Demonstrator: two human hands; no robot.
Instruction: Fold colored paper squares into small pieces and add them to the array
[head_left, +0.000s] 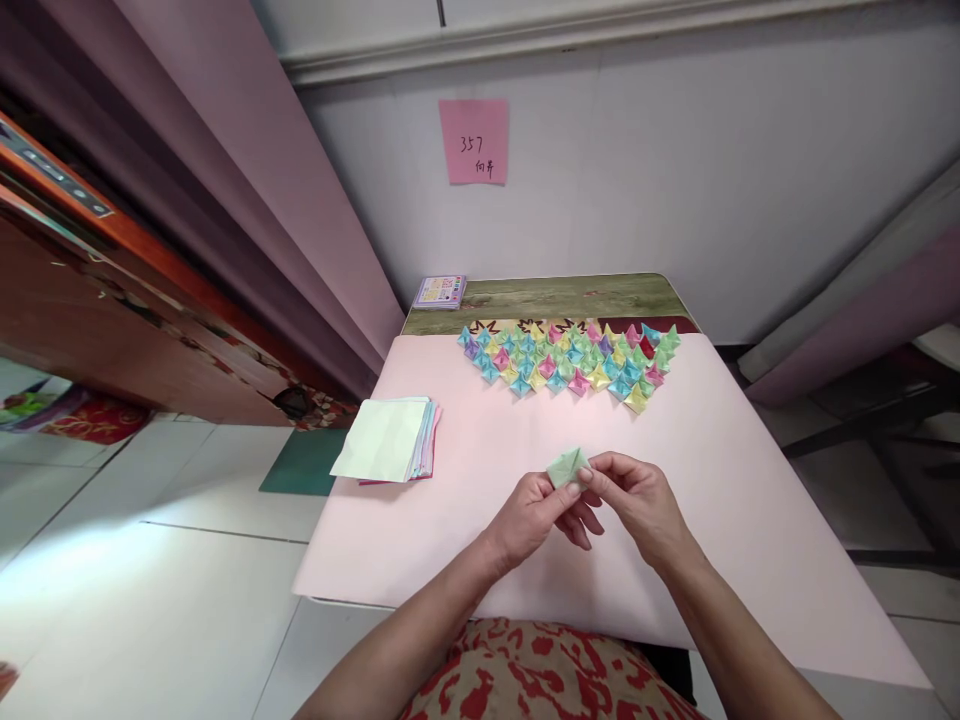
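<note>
Between my two hands, above the pink-covered table (480,540), is a small light green folded paper (568,463) with crease lines meeting near its middle. My left hand (544,512) grips its lower left edge, thumb on top and fingers curled beneath. At its right corner my right hand (637,495) pinches it between thumb and forefinger. Farther back, several rows of small folded paper pieces (559,362) in blue, green, yellow, pink and purple lie close together. A stack of coloured paper sheets (382,440), pale green on top, sits to the left.
A pack of printed cards (440,291) rests at the table's back left corner. The pink sticky note (474,142) with handwriting is on the wall behind. A purple curtain (300,170) hangs at left, and a dark stool frame (892,440) stands at right.
</note>
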